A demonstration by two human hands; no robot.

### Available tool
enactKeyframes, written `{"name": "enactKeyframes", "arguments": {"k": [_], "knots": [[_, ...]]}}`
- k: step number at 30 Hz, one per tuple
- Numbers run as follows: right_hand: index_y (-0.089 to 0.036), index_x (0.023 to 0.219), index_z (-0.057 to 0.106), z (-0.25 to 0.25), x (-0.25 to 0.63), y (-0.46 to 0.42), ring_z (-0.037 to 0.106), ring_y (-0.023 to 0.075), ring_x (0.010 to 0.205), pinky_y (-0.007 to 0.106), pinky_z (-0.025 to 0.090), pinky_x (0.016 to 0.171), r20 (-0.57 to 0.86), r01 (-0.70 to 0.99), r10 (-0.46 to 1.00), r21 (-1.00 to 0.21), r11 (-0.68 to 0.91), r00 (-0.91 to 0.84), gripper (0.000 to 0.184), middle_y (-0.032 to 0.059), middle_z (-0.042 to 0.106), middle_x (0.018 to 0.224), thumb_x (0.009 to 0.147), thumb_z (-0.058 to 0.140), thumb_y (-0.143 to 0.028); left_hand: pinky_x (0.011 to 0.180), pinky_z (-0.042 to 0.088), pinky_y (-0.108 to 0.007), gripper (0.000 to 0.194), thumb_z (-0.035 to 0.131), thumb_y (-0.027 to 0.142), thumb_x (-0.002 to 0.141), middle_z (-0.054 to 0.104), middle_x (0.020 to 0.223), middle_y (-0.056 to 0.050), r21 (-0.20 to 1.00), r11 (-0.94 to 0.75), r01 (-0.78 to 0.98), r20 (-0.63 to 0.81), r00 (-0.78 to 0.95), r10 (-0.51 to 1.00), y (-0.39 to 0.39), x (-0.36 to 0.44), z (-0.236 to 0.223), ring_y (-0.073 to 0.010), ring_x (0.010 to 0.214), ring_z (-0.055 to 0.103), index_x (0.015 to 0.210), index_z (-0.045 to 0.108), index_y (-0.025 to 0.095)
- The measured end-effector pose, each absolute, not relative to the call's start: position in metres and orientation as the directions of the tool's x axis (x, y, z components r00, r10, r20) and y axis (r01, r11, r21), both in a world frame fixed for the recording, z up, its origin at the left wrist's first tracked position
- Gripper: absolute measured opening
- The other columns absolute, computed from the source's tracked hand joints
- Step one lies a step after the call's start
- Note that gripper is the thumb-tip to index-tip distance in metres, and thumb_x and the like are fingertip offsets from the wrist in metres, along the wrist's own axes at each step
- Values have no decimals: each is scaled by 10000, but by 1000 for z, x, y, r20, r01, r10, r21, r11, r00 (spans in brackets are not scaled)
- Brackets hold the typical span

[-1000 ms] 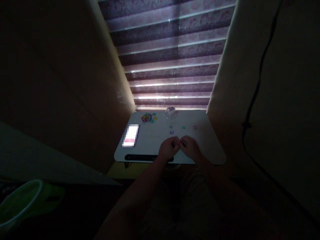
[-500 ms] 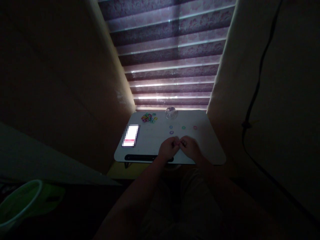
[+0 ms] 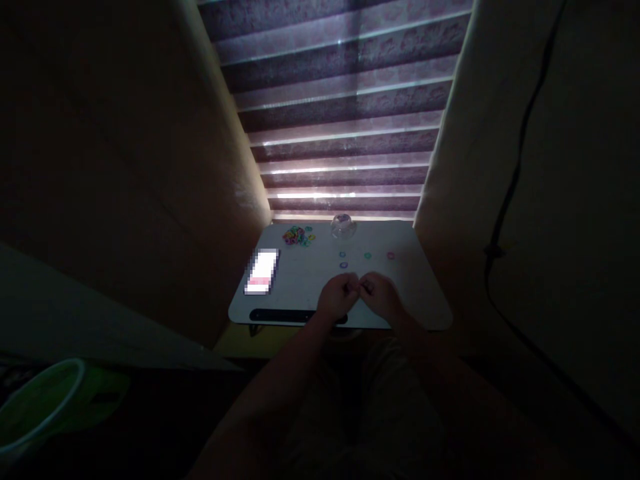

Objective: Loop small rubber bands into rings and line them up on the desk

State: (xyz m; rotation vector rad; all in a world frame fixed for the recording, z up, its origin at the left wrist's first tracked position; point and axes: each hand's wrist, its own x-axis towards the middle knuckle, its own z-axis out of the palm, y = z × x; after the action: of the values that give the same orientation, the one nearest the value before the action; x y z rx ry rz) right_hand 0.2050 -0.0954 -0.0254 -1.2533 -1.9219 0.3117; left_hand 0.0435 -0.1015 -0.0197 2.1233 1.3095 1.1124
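My left hand (image 3: pixel 339 295) and my right hand (image 3: pixel 379 294) meet above the front middle of a small white table (image 3: pixel 295 283). Both are closed, thumbs and fingertips pinched together at one spot. Whatever they pinch is tiny and mostly hidden; a faint pinkish tint shows between the fingertips. Just beyond the hands lie separate small bands: a purple one (image 3: pixel 343 265), a blue one (image 3: pixel 343 254), a green one (image 3: pixel 367 255) and a pink one (image 3: pixel 391 255). A heap of multicoloured small bands (image 3: pixel 296 236) rests at the far left.
A clear round container (image 3: pixel 343 227) stands at the table's back edge. On the left lies a phone (image 3: pixel 262 271) with a lit, blurred screen. A dark slot strip (image 3: pixel 280 315) runs along the front edge. Behind hangs a pleated blind (image 3: pixel 345 140); a green basket (image 3: pixel 65 400) is at lower left.
Both hands stay at the same spot, with only slight finger movement. The pinkish bit between the fingertips shows less now than half a second ago. The bands on the table have not moved.
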Motion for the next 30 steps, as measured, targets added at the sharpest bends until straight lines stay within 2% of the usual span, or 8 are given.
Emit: {"name": "enactKeyframes", "arguments": {"k": [7,20,30], "knots": [[-197,720,595,-28,205,-95,500,128,614,239,365,580,472,618,862,-626,475,-185,50,2,555,669,755,560,-190,637,378,-241,121,594,241,772,555,697,16,687,-467,556,407,238,882,-100,43,-22,-123,675,510,699,518,182],[-202,741,602,-24,204,-97,510,132,623,242,380,587,475,635,861,-613,470,-179,53,17,590,709,779,568,-216,676,397,-240,46,574,218,777,591,768,-4,686,-439,581,372,238,897,-104,43,-13,-127,718,524,771,555,176],[-196,748,603,-26,204,-96,515,134,636,244,381,600,484,635,857,-610,474,-175,30,12,579,703,759,576,-193,636,378,-232,188,530,341,869,583,737,4,678,-429,597,365,233,901,-106,44,-12,-118,684,508,781,554,177]]}}
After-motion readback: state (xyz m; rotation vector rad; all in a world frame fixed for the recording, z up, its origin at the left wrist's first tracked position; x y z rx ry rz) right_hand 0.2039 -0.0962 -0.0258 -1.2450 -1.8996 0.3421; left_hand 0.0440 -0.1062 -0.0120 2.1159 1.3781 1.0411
